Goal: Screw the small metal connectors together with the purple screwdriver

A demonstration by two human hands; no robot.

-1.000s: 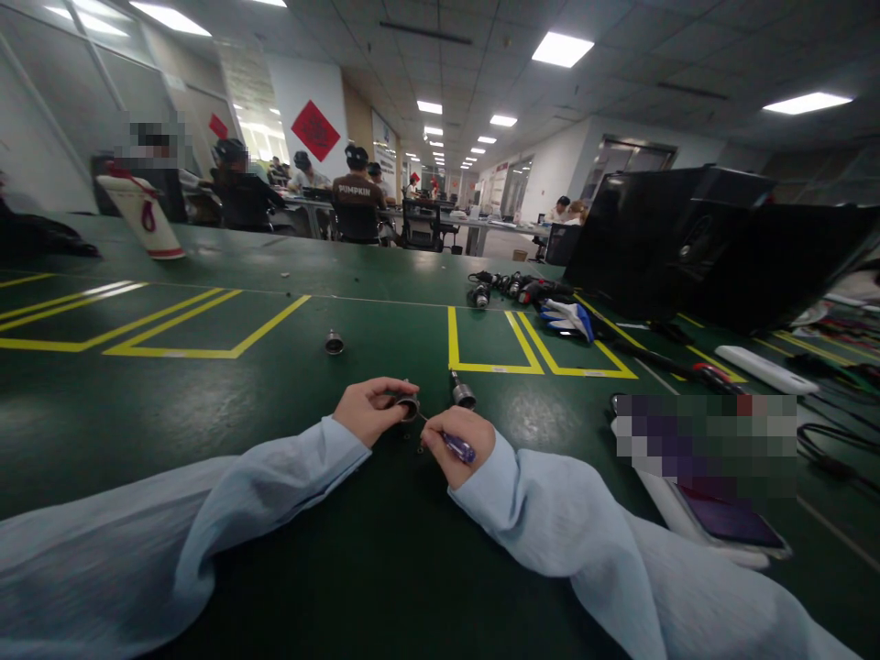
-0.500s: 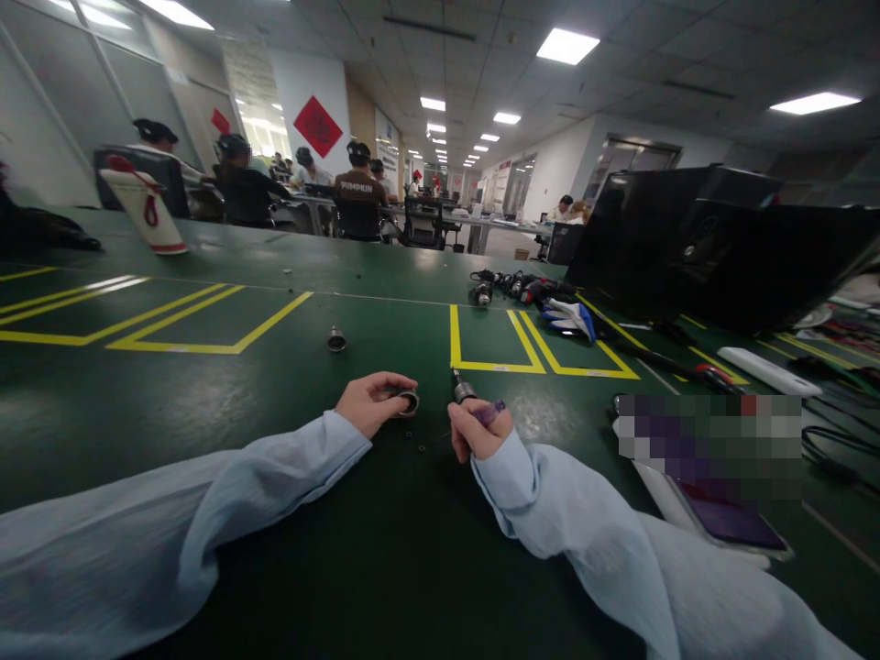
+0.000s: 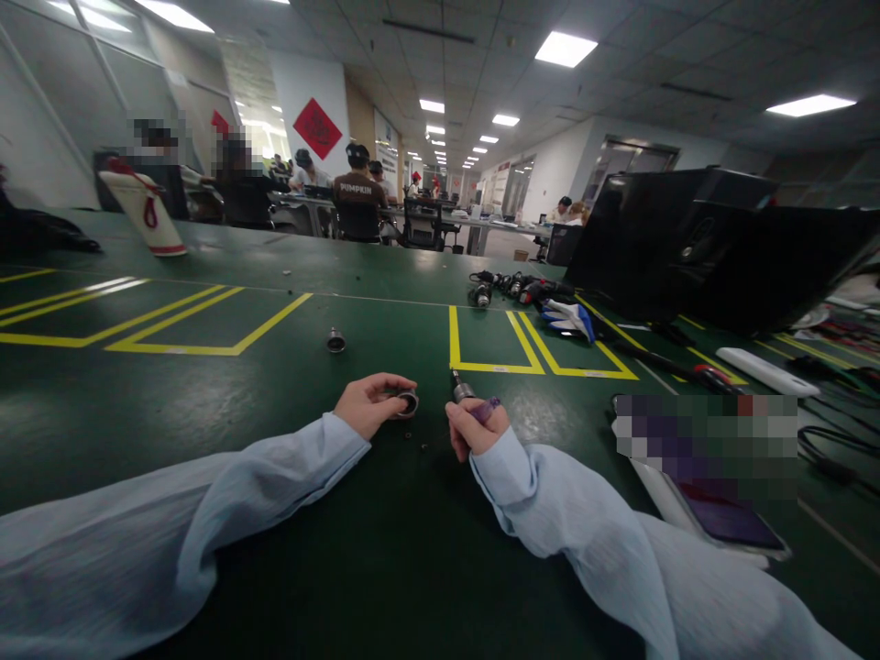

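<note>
My left hand (image 3: 369, 405) is closed, thumb and fingers pinching a metal ring (image 3: 408, 404) whose opening faces me. My right hand (image 3: 479, 429) is closed around a slim tool with a see-through purple handle (image 3: 487, 409); its thin tip is hard to make out. Just beyond the right fingers is a stepped metal chuck part (image 3: 461, 385) with a narrow shaft pointing away; whether the hand touches it I cannot tell. Between the hands, a tiny ring (image 3: 408, 435) and another tiny part (image 3: 423, 446) lie on the table. Farther off stands a cone-shaped metal part (image 3: 335, 340).
Yellow tape outlines (image 3: 499, 368) mark the green table (image 3: 295, 568). Power tools (image 3: 515, 286) and a blue-white glove (image 3: 569, 319) lie at the back right. A phone (image 3: 732, 518), cables and a black case (image 3: 639, 247) are on the right; a white cup (image 3: 148, 211) stands at left.
My right hand has shifted very slightly to the left with the purple-handled tool. The tiny part nearest it looks slightly turned. The left hand keeps its pinch on the metal ring.
</note>
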